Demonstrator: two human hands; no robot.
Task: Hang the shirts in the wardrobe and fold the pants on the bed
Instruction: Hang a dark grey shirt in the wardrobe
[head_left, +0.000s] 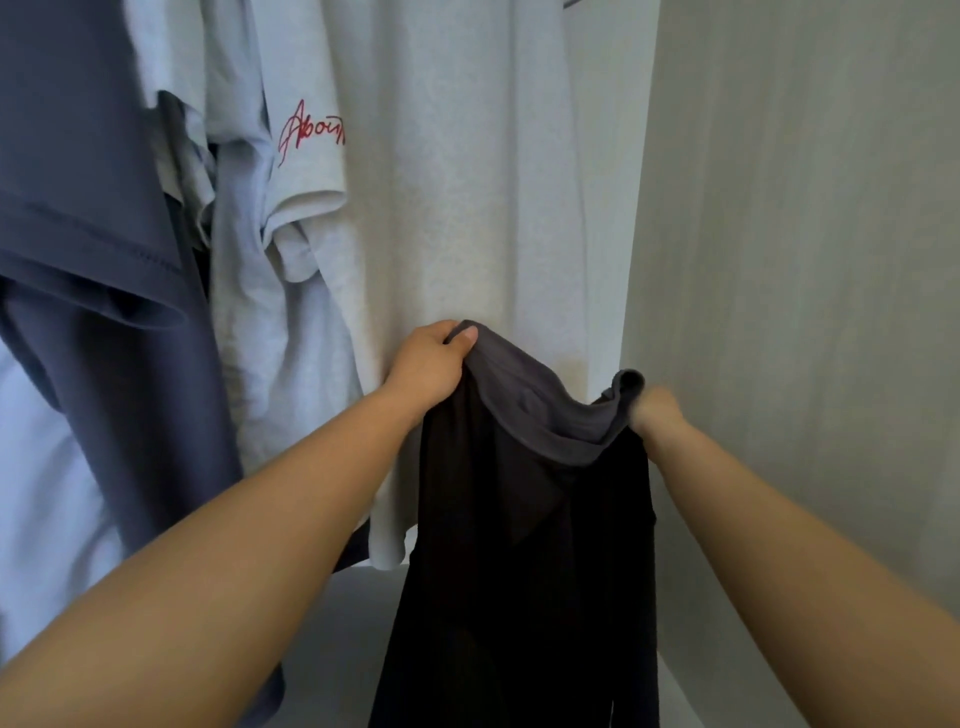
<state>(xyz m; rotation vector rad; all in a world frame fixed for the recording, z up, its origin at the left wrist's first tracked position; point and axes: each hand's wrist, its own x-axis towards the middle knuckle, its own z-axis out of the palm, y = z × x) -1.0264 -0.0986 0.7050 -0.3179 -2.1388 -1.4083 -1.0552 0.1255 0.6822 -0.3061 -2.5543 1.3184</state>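
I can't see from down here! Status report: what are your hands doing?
Left hand, right hand: both grip dark garment at top edge. Garment hangs down, no hanger seen. Light grey shirt hanging close behind.

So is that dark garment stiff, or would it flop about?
Probably floppy: the dark garment sags between the left hand and right hand and hangs limp below. Likely light: hands gripping only its top edge seem to carry it.

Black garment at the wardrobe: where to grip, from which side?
Grip the black fabric garment by its folded-over grey top edge, one end each, from the near side, as the left hand and right hand do: the edge spans between them and the cloth hangs free below.
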